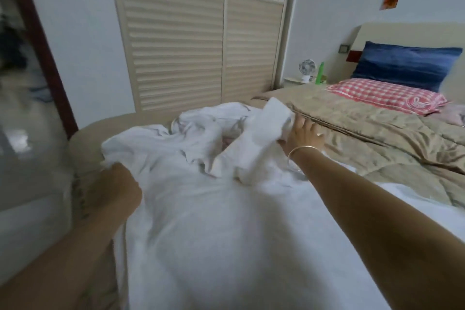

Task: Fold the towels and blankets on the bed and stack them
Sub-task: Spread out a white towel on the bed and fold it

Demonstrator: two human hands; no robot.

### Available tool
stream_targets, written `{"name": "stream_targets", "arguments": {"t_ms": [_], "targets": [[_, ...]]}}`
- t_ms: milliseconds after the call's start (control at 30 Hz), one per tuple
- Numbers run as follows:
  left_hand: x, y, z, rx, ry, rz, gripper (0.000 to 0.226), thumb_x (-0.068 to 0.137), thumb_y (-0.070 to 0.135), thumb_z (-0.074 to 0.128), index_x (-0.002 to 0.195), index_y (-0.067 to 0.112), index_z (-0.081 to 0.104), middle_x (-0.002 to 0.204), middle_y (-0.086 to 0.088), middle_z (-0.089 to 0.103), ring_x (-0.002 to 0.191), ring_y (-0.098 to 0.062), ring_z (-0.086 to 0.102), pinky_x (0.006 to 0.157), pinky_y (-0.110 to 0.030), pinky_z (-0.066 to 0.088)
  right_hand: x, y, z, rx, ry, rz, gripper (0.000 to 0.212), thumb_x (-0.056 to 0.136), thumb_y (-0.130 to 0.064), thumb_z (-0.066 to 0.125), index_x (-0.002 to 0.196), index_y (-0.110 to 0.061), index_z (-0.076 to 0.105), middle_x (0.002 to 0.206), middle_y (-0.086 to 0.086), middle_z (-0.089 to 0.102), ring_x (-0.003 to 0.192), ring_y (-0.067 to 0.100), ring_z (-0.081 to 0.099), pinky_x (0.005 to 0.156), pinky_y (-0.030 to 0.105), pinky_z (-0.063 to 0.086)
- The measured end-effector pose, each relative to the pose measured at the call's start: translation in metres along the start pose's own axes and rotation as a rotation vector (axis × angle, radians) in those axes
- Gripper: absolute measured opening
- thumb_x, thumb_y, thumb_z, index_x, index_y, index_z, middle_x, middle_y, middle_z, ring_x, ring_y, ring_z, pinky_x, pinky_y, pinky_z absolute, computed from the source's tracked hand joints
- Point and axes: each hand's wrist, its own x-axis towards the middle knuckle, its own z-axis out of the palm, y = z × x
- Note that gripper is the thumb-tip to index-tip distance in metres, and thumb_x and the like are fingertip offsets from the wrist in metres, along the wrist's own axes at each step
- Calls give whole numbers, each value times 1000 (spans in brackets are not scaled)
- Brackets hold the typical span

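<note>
A bedroom with louvred wardrobe doors across the upper middle of the frame. A bed under a tan quilt runs off to the right, toward a red checked pillow and a blue pillow.

A rumpled white blanket covers the near end of the bed, its length running from the bottom centre up to mid-frame. At its left edge, the left hand appears to grip the cloth with curled fingers, though blur hides the detail.

The right hand, reaching to centre right, holds up a bunched white towel. The towel hangs as a strip slanting down and left onto the blanket. Whether it is a separate piece or a fold of the blanket is unclear.

The towel lies right of centre, well apart from the left hand. The right hand therefore seems the one to draw it clear, probably rightward over the quilt.
</note>
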Motion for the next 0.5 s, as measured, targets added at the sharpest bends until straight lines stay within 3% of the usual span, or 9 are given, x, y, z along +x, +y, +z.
{"name": "stream_targets", "arguments": {"t_ms": [67, 133, 167, 233, 300, 367, 433, 500], "targets": [[-4, -11, 10, 59, 44, -23, 81, 81, 28, 67, 145, 0, 26, 144, -25, 37, 130, -42, 40, 108, -48, 36, -11, -4, 28, -58, -128, -60, 90, 82, -61, 55, 148, -18, 13, 144, 11, 36, 134, 32, 31, 101, 47, 34], [-8, -2, 15, 124, 91, 15, 91, 77, 20, 67, 150, 5, 16, 152, -24, 23, 136, -41, 30, 113, -49, 28, -19, -4, 47, -109, -210, -150, 80, 84, -55, 55, 146, -18, 21, 140, 9, 42, 131, 30, 35, 101, 41, 35], [-9, 6, 20, 130, 121, 76, 89, 75, 15, 68, 150, 7, 20, 153, -23, 22, 137, -40, 29, 114, -48, 27, -20, -5, 53, -97, -245, -174, 74, 85, -48, 56, 144, -18, 24, 139, 8, 43, 130, 30, 37, 100, 40, 36], [-9, 27, 30, 80, 169, 324, 75, 69, 7, 70, 139, 9, 44, 147, -20, 38, 131, -39, 40, 107, -49, 33, -24, -6, 59, -93, -328, -195, 66, 87, -32, 55, 143, -19, 24, 139, 8, 41, 129, 30, 41, 97, 39, 38], [-7, 49, 45, 9, 176, 598, 62, 64, 8, 75, 123, 11, 60, 133, -16, 54, 119, -38, 53, 98, -48, 42, -20, -8, 65, -109, -424, -180, 64, 90, -30, 52, 145, -21, 21, 141, 8, 38, 129, 30, 43, 97, 40, 39], [-15, 70, 54, 9, 8, 714, 66, 72, 24, 77, 133, 14, 52, 141, -10, 48, 126, -34, 49, 101, -44, 40, -9, -6, 74, -158, -529, -204, 66, 87, -40, 53, 145, -24, 26, 144, 9, 37, 132, 32, 39, 102, 45, 37], [-18, 81, 62, 115, -197, 668, 84, 82, 46, 68, 150, 20, 25, 154, -2, 28, 139, -25, 35, 108, -36, 33, 5, 2, 94, -297, -565, -241, 87, 66, -46, 56, 146, -30, 25, 146, 10, 36, 133, 36, 34, 100, 51, 36], [-13, 88, 69, 246, -300, 566, 91, 81, 57, 65, 151, 23, 18, 150, -2, 29, 134, -22, 40, 102, -33, 38, 2, 8, 93, -372, -510, -174, 84, 68, -39, 58, 145, -27, 28, 144, 11, 36, 131, 36, 35, 97, 46, 41]]}}
